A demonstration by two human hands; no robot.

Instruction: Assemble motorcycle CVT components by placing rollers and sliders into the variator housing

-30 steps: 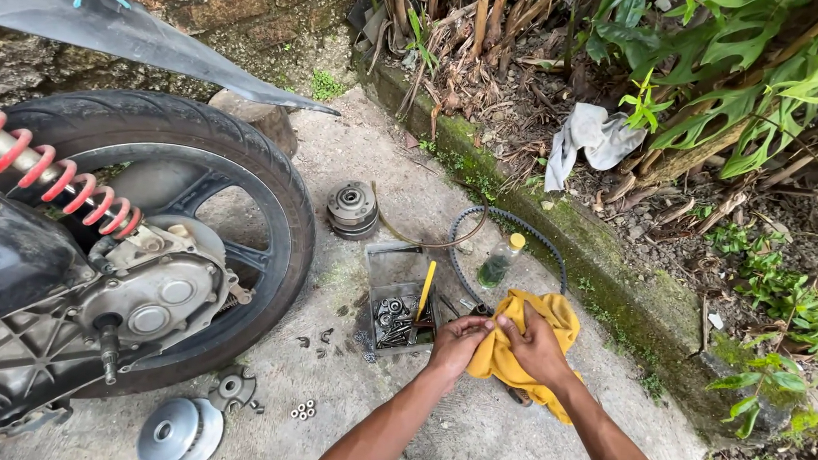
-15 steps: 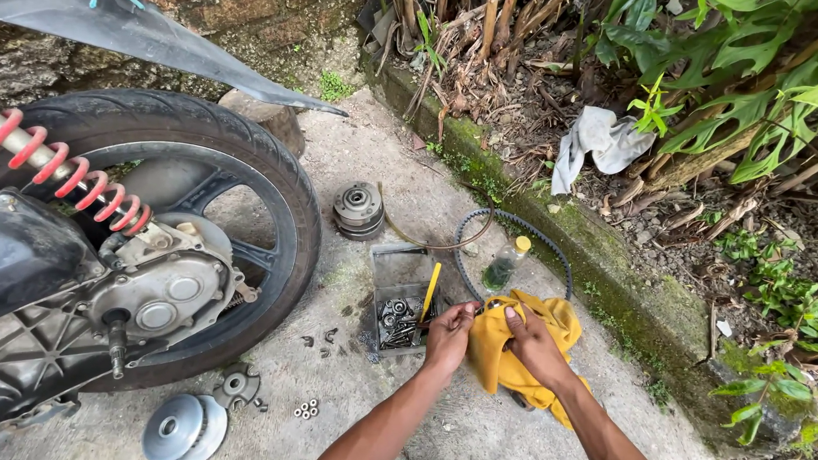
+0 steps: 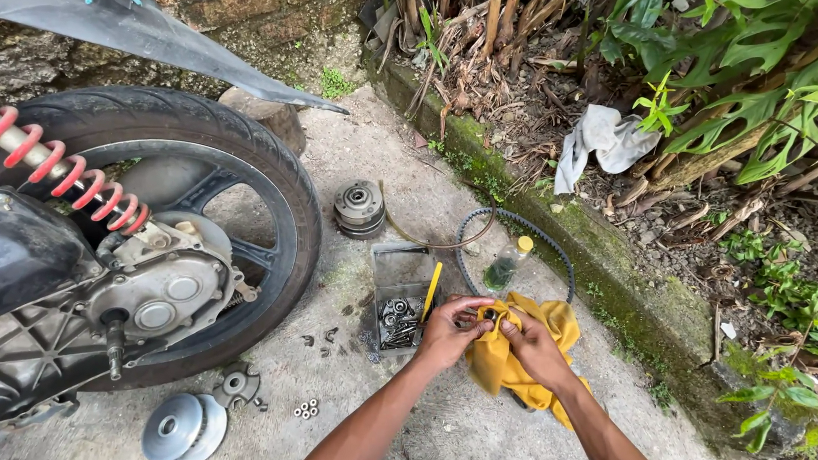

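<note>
My left hand (image 3: 445,331) and my right hand (image 3: 531,348) meet over a yellow rag (image 3: 552,325) on the concrete. Both pinch a small dark round part (image 3: 487,313) that sits in the rag, fingertips touching it from each side. The rag is draped under and around my right hand. Just left of my hands stands a small metal tray (image 3: 398,268) with several bolts and a yellow-handled tool (image 3: 432,291) leaning on its edge.
A motorcycle rear wheel (image 3: 201,147) with open engine case (image 3: 153,292) and red spring shock (image 3: 62,173) fills the left. A clutch assembly (image 3: 358,208), drive belt (image 3: 519,227), small bottle (image 3: 504,266), pulley disc (image 3: 182,427) and loose rollers (image 3: 306,408) lie around. A mossy curb (image 3: 627,286) borders plants right.
My hands have drawn closer together on the rag, fingertips now pinching the small part. The view has shifted slightly; nothing else has moved.
</note>
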